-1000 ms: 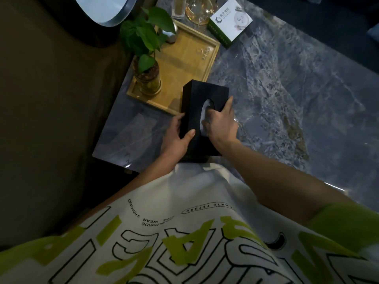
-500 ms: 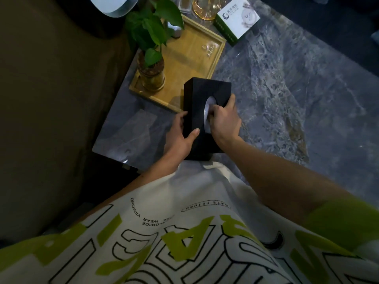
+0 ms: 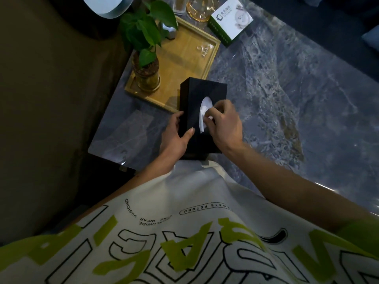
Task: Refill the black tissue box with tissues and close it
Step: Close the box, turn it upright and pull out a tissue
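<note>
Grey marble table (image 3: 287, 99): black tissue box (image 3: 192, 99), wooden tray (image 3: 190, 58), plant (image 3: 146, 33).

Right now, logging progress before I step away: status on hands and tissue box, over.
Left hand holds box. Right hand pinches tissue at slot. Plant beyond box, clear of hands.

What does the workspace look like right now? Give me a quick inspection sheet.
Surface: grey marble table, dimly lit.
Job's things: black box near the table's near edge; white tissue shows in its top slot.
Clutter: wooden tray holding a plant jar; green-white carton; glassware at the far edge.
Hands: left hand holds the box's left side, thumb on top; right hand pinches the tissue at the slot.
Cables: nothing seen.
Surroundings: brown surface on the left.
</note>
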Demonstrator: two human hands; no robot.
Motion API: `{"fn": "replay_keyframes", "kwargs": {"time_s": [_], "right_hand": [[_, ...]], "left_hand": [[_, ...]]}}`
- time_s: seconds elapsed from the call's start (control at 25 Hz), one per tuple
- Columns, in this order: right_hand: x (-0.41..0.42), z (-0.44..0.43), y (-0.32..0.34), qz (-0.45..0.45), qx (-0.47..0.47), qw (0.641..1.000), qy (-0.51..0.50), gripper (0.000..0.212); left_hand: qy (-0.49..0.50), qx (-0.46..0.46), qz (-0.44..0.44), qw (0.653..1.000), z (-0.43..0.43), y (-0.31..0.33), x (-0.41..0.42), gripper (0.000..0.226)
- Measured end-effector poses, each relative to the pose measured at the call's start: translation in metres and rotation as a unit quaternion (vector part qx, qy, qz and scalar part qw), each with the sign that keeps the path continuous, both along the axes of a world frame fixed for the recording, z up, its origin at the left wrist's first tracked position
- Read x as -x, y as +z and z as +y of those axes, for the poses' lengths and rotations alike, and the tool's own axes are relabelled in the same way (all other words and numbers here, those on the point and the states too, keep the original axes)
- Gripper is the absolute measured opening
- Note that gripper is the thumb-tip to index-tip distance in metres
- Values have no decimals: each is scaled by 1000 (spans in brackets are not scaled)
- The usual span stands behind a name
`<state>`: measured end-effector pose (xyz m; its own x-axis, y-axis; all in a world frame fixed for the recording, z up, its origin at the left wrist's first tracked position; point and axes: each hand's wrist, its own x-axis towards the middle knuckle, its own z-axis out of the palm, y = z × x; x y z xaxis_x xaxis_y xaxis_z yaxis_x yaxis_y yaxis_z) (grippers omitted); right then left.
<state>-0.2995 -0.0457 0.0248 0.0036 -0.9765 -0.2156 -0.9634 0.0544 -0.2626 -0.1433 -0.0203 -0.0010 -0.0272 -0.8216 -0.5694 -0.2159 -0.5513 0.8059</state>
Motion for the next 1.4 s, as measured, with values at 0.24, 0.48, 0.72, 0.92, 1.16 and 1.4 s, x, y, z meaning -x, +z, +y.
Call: {"fn": "replay_keyframes", "kwargs": {"time_s": [0.24,0.48,0.72,0.92,1.16,1.4], "right_hand": [[-6,4,6,-64,-3,998,-12,19],[-6,9,11,-117,53,991,32,16],[-9,11,20,-107,167,968,154,8],[-11,11,18,-114,147,963,193,14],[-12,19,23,-178,129,959,178,25],[-10,24,22,-209,152,958,125,23]], "left_hand": [[-2,4,10,1000,-1,-3,-1,59],[4,3,32,999,-1,-8,-2,58],[-21,19,32,999,-6,-12,-8,60],[-47,33,11,998,-5,-14,-9,58],[-49,28,9,998,-3,-13,-7,56],[-56,21,10,998,-1,-12,-9,57]]}}
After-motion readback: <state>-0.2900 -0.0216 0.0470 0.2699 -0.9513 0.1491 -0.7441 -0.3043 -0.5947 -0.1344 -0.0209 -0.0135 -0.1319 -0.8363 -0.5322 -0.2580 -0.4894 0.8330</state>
